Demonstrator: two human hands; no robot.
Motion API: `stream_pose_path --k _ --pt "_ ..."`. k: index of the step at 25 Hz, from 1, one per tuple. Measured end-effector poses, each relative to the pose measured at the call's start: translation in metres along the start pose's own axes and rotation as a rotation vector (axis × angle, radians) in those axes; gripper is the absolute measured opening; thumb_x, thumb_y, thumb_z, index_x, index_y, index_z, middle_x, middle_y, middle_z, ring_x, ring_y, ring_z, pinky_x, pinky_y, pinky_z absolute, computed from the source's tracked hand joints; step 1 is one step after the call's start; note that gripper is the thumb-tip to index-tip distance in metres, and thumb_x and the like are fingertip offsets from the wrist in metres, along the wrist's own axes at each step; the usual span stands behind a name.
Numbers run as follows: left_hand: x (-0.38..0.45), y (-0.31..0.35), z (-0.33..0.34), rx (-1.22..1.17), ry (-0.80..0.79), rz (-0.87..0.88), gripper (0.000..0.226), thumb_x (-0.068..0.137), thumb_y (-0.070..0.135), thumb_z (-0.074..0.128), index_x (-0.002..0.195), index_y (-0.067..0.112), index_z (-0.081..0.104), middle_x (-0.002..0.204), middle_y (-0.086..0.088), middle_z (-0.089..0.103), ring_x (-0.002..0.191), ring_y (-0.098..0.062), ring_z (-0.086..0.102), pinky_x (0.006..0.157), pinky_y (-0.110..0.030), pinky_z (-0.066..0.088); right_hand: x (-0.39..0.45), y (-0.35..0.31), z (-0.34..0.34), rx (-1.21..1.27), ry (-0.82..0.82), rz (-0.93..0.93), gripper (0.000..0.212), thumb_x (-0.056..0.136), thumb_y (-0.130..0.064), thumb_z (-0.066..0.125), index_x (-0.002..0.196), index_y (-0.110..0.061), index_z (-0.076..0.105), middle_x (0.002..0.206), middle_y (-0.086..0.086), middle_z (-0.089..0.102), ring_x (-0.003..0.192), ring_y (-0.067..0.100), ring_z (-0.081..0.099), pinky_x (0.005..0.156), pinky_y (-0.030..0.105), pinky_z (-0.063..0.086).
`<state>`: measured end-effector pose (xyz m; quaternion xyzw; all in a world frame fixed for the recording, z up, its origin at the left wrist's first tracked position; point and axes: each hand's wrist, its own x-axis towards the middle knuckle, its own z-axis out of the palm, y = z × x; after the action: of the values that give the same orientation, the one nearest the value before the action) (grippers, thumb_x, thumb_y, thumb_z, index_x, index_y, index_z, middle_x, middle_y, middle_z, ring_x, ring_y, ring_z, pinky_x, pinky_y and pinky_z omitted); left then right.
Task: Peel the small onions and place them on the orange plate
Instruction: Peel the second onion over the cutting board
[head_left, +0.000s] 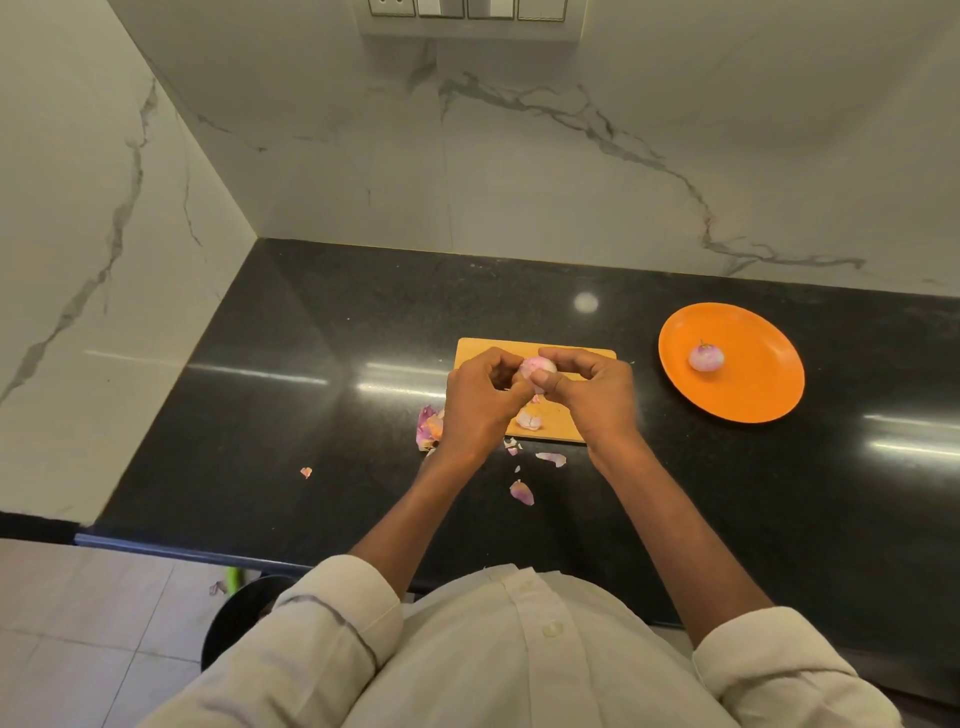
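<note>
Black polished countertop (322, 332) runs into a corner of white marble walls (519, 171) with grey veins, and a row of switches (465, 9) sits at the top of the back wall. On the counter lies a small wooden cutting board (472, 351). Both hands meet above this board. The left hand (480, 400) and the right hand (592, 395) have their fingers curled around one small onion (537, 368), which looks pale and pink between the fingertips. Another small onion piece (529, 418) lies on the board under the hands. Loose pink skins (428, 426) lie on the counter just beside the left edge of the board, and more scraps (521, 492) lie near the front edge. To the right, well apart from the board, stands the orange plate (763, 384), with one peeled onion (705, 357) on it. The person wears a light shirt (519, 649) with rolled sleeves
</note>
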<state>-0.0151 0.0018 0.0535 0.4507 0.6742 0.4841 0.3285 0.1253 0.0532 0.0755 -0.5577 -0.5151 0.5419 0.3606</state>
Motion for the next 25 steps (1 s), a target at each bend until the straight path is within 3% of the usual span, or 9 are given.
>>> stream_pose_path --k 3,11,14,19,25 --pt "0.002 0.001 -0.003 -0.031 0.063 0.008 0.010 0.094 0.016 0.077 0.103 0.015 0.079 0.086 0.002 0.079 0.080 -0.019 0.076 0.076 -0.046 0.066 0.000 -0.002 0.001 0.042 -0.042 -0.012 0.033 0.083 -0.012 0.088 0.114 -0.018 0.082 0.107 -0.005 0.080 0.101 0.012 0.076 0.081 0.031 0.065" --pt "0.002 0.006 -0.011 -0.257 0.000 -0.060 0.025 0.104 0.023 0.070 0.125 0.011 0.078 0.114 -0.002 0.081 0.108 -0.015 0.077 0.096 -0.036 0.064 0.001 -0.011 -0.008 0.272 -0.200 0.094 0.030 0.100 -0.004 0.066 0.126 -0.015 0.075 0.122 0.000 0.076 0.110 0.018 0.075 0.087 0.034 0.064" --pt "0.001 0.007 -0.014 -0.192 -0.041 -0.008 0.026 0.103 0.024 0.071 0.124 0.011 0.079 0.110 -0.001 0.082 0.104 -0.014 0.078 0.092 -0.031 0.064 0.000 -0.014 -0.007 0.240 -0.177 0.075 0.031 0.100 -0.003 0.065 0.125 -0.017 0.076 0.127 0.000 0.072 0.110 0.017 0.074 0.085 0.031 0.064" --pt "0.006 0.009 -0.016 -0.002 -0.038 0.100 0.025 0.101 0.028 0.074 0.117 0.010 0.081 0.098 0.000 0.082 0.088 -0.014 0.079 0.084 -0.041 0.067 0.000 -0.017 -0.007 0.130 -0.154 0.017 0.030 0.098 -0.003 0.070 0.123 -0.018 0.077 0.125 -0.002 0.072 0.106 0.016 0.074 0.082 0.029 0.064" --pt "0.010 0.008 -0.013 -0.023 0.003 0.049 0.019 0.099 0.026 0.076 0.107 0.009 0.082 0.090 -0.001 0.081 0.082 -0.017 0.079 0.080 -0.045 0.067 0.004 -0.022 -0.006 0.046 -0.158 -0.038 0.031 0.097 -0.002 0.070 0.124 -0.016 0.077 0.124 -0.007 0.070 0.105 0.015 0.072 0.078 0.026 0.064"
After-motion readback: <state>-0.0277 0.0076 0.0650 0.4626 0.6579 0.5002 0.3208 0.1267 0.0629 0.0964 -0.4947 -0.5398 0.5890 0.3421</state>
